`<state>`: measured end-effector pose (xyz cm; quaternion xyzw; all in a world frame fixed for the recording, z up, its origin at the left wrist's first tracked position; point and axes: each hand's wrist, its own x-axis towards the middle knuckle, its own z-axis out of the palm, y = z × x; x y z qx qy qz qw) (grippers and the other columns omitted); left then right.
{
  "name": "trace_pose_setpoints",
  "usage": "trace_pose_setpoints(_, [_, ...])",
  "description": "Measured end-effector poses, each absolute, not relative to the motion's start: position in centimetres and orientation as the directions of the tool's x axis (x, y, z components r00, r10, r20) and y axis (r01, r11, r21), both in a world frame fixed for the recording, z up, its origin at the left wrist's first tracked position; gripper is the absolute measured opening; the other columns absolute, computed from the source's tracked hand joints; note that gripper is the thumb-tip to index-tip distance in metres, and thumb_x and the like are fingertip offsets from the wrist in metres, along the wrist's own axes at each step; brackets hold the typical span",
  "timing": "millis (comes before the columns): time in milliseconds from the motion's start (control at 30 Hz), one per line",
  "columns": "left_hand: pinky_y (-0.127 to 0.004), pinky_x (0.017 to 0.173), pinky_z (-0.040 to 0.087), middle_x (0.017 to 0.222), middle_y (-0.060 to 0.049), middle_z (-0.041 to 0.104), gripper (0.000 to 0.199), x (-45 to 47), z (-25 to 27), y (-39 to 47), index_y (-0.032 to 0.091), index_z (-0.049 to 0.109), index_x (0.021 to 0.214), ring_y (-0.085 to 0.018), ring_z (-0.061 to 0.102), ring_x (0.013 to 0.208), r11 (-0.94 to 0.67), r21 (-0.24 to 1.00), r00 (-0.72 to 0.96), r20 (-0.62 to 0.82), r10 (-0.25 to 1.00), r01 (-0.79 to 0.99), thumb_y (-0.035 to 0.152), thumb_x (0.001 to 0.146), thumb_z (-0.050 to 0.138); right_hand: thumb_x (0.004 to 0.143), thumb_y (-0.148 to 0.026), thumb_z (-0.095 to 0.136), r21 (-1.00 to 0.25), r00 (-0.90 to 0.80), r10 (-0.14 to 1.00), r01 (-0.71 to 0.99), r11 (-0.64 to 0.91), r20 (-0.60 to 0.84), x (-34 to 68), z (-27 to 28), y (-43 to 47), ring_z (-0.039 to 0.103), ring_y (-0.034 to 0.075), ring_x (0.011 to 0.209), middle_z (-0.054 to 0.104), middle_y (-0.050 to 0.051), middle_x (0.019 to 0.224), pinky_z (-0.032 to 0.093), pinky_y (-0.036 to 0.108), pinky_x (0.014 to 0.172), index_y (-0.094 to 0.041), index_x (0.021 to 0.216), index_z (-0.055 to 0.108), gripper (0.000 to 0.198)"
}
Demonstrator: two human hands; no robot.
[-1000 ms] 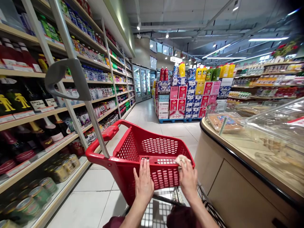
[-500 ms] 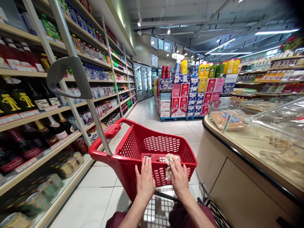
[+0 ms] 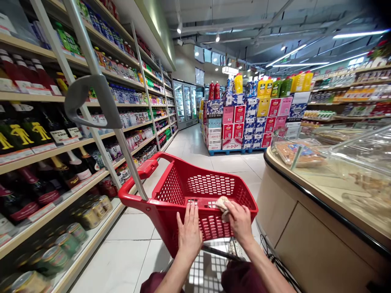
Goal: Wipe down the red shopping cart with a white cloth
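Note:
In front of me stands a red plastic shopping cart [image 3: 163,221] with perforated walls. Fingers stretched out, my left hand [image 3: 190,232] lies flat against its near side wall, fingertips at the top rim. My right hand [image 3: 240,221] has its fingers closed on a crumpled off-white cloth [image 3: 223,204]. That cloth is pressed over the same rim, right of my left hand, and part of it is covered by the fingers. A grey handle [image 3: 105,97] on a metal pole rises at the cart's left end.
Shelves of bottles and cans [image 3: 73,183] run along the left. A curved display counter [image 3: 284,211] with clear lids stands close on the right, dark cables [image 3: 270,250] on the floor beside it. Stacked drink cartons [image 3: 233,122] stand ahead, with glass-door fridges [image 3: 185,101] farther back.
My right hand has shifted slightly right along the rim, and its fingers have closed more around the cloth, bunching it. My left hand stays flat on the cart. The view has turned slightly left.

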<state>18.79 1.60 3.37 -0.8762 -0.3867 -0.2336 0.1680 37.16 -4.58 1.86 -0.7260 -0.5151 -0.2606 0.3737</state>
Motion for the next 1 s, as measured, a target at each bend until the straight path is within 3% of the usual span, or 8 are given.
trace_pose_setpoints(133, [-0.052,0.105,0.012,0.138,-0.009,0.032,0.065,18.8,3.1,1.6,0.013,0.026,0.133,-0.023,0.013,0.131,-0.633,-0.114,0.58,0.547,0.603,0.766,0.021,0.071,0.044,0.08,-0.021,0.035,-0.413,0.516,0.354,0.85,-0.328,0.78,40.2,2.3,-5.6,0.047,0.019,0.098,0.056,0.008,0.105,0.03,0.034,0.084,-0.019,0.108,0.055,0.035])
trace_pose_setpoints(333, [-0.052,0.104,0.013,0.138,-0.009,0.032,0.066,19.0,3.1,1.5,0.013,0.026,0.133,-0.024,0.013,0.131,-0.644,-0.102,0.58,0.557,0.594,0.758,0.02,0.07,0.045,0.079,-0.015,0.035,-0.316,0.524,0.475,0.835,-0.451,0.707,38.8,-0.2,-6.4,0.047,0.02,0.094,0.055,0.007,0.108,0.029,0.038,0.085,-0.022,0.115,0.052,0.041])
trace_pose_setpoints(467, [-0.052,0.104,0.014,0.138,-0.011,0.032,0.066,19.0,3.3,1.4,0.011,0.028,0.132,-0.026,0.012,0.131,-0.631,-0.116,0.577,0.555,0.599,0.767,0.021,0.069,0.046,0.079,-0.01,0.031,-0.215,0.383,0.526,0.911,-0.353,0.759,37.2,-1.0,-5.0,0.031,0.025,0.12,0.046,0.009,0.125,0.027,0.043,0.094,-0.018,0.113,0.054,0.041])
trace_pose_setpoints(567, [-0.053,0.104,0.012,0.138,-0.009,0.033,0.065,18.9,3.4,1.5,0.012,0.029,0.132,-0.024,0.01,0.132,-0.631,-0.14,0.593,0.54,0.597,0.763,0.023,0.07,0.045,0.079,-0.007,0.029,-0.156,0.265,0.589,0.961,-0.23,0.763,38.1,-1.8,-5.2,0.022,0.023,0.127,0.041,0.007,0.131,0.027,0.041,0.098,-0.017,0.121,0.047,0.047])
trace_pose_setpoints(667, [-0.053,0.104,0.011,0.138,-0.008,0.032,0.064,18.8,3.3,1.6,0.013,0.028,0.132,-0.023,0.009,0.132,-0.628,-0.145,0.596,0.531,0.603,0.764,0.023,0.071,0.043,0.079,-0.008,0.029,-0.202,0.312,0.588,0.948,-0.246,0.746,40.8,-2.8,-6.9,0.026,0.022,0.126,0.042,0.007,0.131,0.028,0.042,0.099,-0.019,0.125,0.043,0.048])
trace_pose_setpoints(800, [-0.053,0.104,0.013,0.139,-0.008,0.031,0.063,19.1,3.5,1.3,0.013,0.03,0.132,-0.024,0.012,0.131,-0.632,-0.123,0.591,0.525,0.612,0.765,0.021,0.071,0.043,0.077,-0.007,0.027,-0.363,0.5,0.442,0.859,-0.36,0.744,41.3,-2.9,-7.2,0.026,0.023,0.126,0.042,0.01,0.13,0.028,0.044,0.1,-0.014,0.126,0.042,0.052])
trace_pose_setpoints(1000, [-0.054,0.103,0.016,0.138,-0.01,0.032,0.062,19.0,4.2,1.3,0.011,0.031,0.131,-0.025,0.016,0.13,-0.633,-0.119,0.593,0.515,0.619,0.765,0.02,0.071,0.043,0.073,-0.001,0.028,-0.271,0.292,0.608,0.954,-0.129,0.738,36.1,-0.8,-4.5,0.029,0.019,0.126,0.044,0.005,0.13,0.031,0.041,0.099,-0.022,0.124,0.045,0.058])
